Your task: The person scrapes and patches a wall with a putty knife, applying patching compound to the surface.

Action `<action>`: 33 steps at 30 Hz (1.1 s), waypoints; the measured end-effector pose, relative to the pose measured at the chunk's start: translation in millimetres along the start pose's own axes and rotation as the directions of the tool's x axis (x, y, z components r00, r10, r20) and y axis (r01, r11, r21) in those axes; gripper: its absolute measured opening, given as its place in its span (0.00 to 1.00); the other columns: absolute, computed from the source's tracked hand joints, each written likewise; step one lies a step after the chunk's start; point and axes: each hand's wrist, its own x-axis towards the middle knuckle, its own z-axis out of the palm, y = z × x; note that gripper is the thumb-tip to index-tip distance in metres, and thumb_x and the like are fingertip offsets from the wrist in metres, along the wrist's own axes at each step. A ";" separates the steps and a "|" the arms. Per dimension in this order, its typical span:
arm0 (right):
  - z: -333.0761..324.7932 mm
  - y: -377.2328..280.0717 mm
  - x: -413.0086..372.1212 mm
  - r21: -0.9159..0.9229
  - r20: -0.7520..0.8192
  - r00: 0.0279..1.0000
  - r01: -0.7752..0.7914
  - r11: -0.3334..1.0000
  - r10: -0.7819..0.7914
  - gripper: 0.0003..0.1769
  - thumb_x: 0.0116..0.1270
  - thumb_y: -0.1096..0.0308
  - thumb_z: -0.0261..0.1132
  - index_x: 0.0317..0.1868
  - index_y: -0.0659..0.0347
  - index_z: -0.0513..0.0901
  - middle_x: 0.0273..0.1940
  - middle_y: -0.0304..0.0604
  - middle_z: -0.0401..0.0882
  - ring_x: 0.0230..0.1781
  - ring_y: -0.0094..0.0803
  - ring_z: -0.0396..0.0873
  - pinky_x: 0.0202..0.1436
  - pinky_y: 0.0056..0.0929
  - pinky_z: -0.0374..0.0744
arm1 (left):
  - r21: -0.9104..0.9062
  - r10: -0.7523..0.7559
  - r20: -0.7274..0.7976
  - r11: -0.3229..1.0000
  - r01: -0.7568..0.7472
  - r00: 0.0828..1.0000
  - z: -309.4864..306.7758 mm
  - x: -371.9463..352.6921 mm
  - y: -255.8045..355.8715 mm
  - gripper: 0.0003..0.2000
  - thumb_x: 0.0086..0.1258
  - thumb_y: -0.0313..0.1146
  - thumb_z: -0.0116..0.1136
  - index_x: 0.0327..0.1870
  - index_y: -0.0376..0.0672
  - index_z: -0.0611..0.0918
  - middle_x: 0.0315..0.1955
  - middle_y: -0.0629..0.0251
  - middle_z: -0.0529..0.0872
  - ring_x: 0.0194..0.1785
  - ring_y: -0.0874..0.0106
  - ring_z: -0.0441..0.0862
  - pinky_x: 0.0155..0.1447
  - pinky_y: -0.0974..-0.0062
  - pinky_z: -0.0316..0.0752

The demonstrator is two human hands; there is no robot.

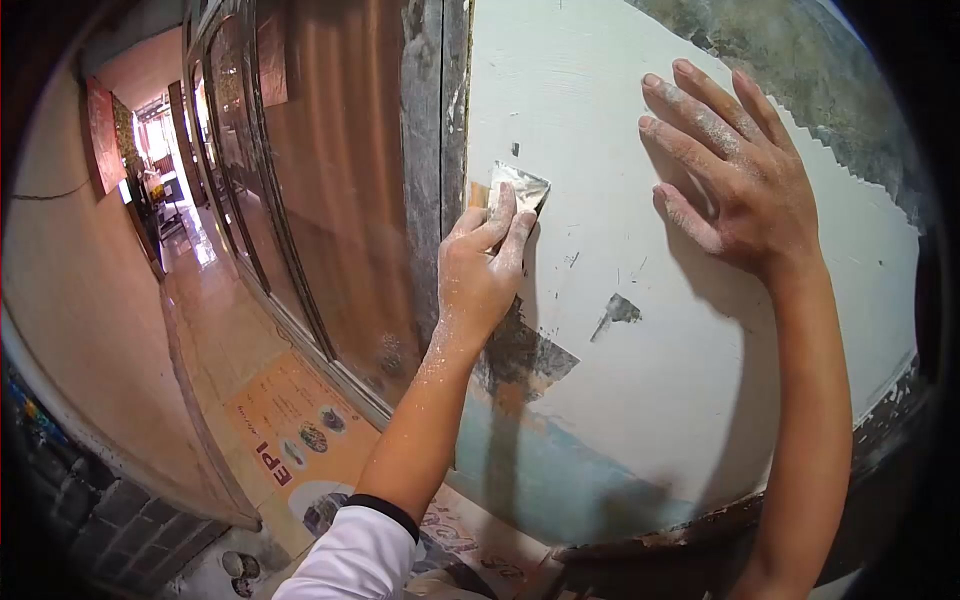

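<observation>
My left hand (480,262) grips a putty knife with its fingers pressed along the blade. The putty knife (519,182) has a flat metal blade smeared with white and lies against the wall near its left edge; most of its handle is hidden by my hand. My right hand (738,180) rests on the wall to the right, fingers spread and dusted white, holding nothing. The wall panel (600,110) is coated white, with a bare dark patch (535,355) below my left hand and a smaller grey patch (618,310) between my arms.
A weathered wooden post (425,120) borders the wall on the left, beside a glazed panel with a brown curtain (345,150). Rough grey wall (790,60) shows at upper right. A printed orange sheet (300,420) lies on the floor. Grey blocks (130,530) stand at lower left.
</observation>
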 end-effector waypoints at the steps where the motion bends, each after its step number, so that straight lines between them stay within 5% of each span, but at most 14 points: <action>1: 0.1 0.0 -0.1 0.003 -0.005 1.000 0.012 1.000 -0.012 0.27 0.66 0.58 0.73 0.67 0.42 0.85 0.80 0.27 0.72 0.85 0.31 0.62 0.93 0.45 0.52 | 0.011 -0.003 -0.006 1.000 0.003 1.000 -0.1 0.5 0.8 0.20 0.78 0.32 0.69 0.68 0.37 0.84 0.28 0.61 0.77 0.32 0.76 0.72 0.40 0.76 0.72; 11: -2.6 -0.9 0.6 -0.019 0.015 1.000 0.000 1.000 0.000 0.28 0.67 0.56 0.72 0.68 0.41 0.85 0.80 0.27 0.72 0.85 0.31 0.62 0.93 0.44 0.52 | -0.165 0.016 0.003 0.986 -0.015 1.000 -16.3 -36.7 -30.0 0.19 0.78 0.29 0.67 0.66 0.32 0.84 0.30 0.64 0.76 0.35 0.77 0.73 0.43 0.79 0.72; 17: -2.3 -1.1 1.0 -0.021 0.018 0.999 0.026 0.999 -0.026 0.28 0.67 0.56 0.72 0.68 0.42 0.85 0.80 0.28 0.72 0.85 0.31 0.62 0.92 0.45 0.53 | -0.080 -0.021 0.065 0.996 0.026 0.998 -27.9 -102.4 -94.6 0.18 0.73 0.26 0.72 0.63 0.34 0.87 0.30 0.59 0.78 0.32 0.71 0.76 0.40 0.75 0.73; 33: -10.7 -1.2 4.8 -0.042 0.051 0.998 0.034 0.999 -0.032 0.27 0.65 0.59 0.72 0.67 0.43 0.86 0.80 0.29 0.74 0.85 0.32 0.63 0.92 0.46 0.53 | -0.082 0.000 0.071 0.997 0.006 0.997 -14.0 -92.4 -93.4 0.19 0.71 0.25 0.73 0.63 0.35 0.87 0.29 0.58 0.77 0.32 0.68 0.75 0.40 0.74 0.74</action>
